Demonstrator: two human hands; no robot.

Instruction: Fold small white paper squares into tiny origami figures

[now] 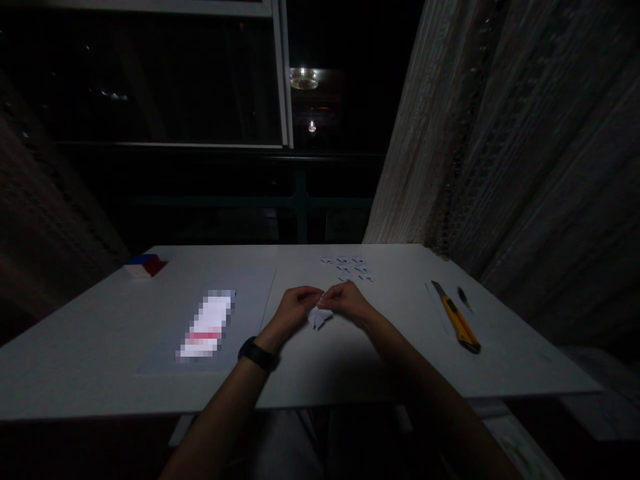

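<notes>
Both hands meet over the middle of the white table (320,387). Between them is a small white paper piece (319,319) with dark marks on its lower part. My left hand (295,308), with a dark watch on the wrist, pinches it from the left. My right hand (349,303) has its fingertips closed on its upper right side. The fingers hide the top of the paper. Just beyond the hands lie several small white paper pieces (343,261) with dark marks, set out in loose rows.
A yellow utility knife (457,319) lies on the right, beside a small dark pointed tool (465,297). On the left, a lit, blurred-out phone (207,327) rests on a pale sheet (257,293). A red, white and blue cube (143,266) sits at the far left.
</notes>
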